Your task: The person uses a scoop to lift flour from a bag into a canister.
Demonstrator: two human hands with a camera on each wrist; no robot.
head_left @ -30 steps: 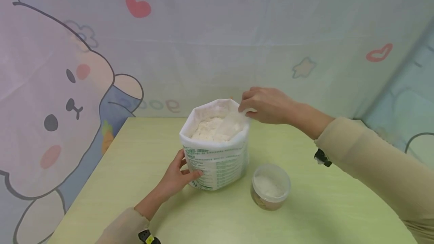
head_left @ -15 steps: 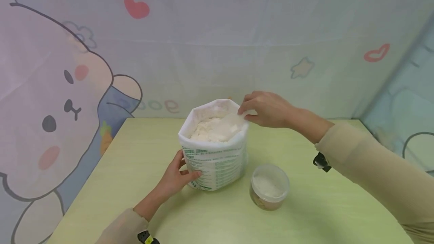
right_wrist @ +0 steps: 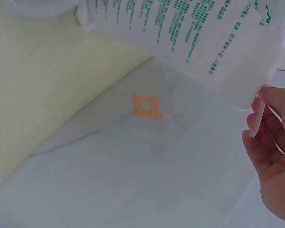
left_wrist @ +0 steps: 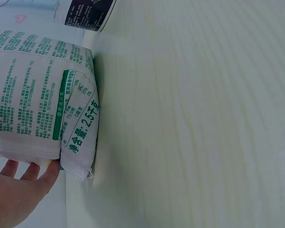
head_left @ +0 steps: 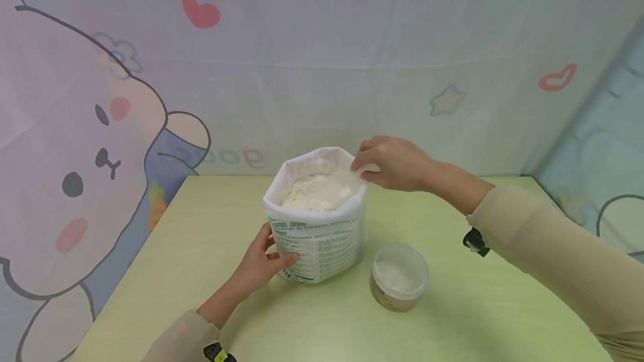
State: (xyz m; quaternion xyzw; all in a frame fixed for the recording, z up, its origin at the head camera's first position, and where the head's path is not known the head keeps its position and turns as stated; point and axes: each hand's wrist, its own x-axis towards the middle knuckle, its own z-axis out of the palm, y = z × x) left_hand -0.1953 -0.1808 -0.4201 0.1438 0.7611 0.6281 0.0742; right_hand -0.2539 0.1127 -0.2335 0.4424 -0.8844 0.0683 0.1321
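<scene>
A white flour bag (head_left: 318, 250) with green print stands upright, its top folded outward, with white flour (head_left: 307, 191) inside. My left hand (head_left: 259, 264) grips its lower left side, thumb on the front; the left wrist view shows the fingertips along the bag's edge. At the far right rim, my right hand (head_left: 392, 162) pinches a thin translucent plastic piece (right_wrist: 258, 121) between thumb and fingers. That piece slopes down into the bag over the flour; its lower edge is hard to make out. A clear round tub (head_left: 399, 278) with white powder inside stands uncovered, right of the bag.
Everything stands on a pale yellow-green table (head_left: 211, 228). Behind it hangs a cloth backdrop (head_left: 312, 99) with a cartoon bear, hearts and stars. The tub is close to the bag's right front, below my right forearm.
My right hand has moved slightly down and left, and the plastic piece tilts flatter over the flour. My left hand and the bag hold nearly still.
</scene>
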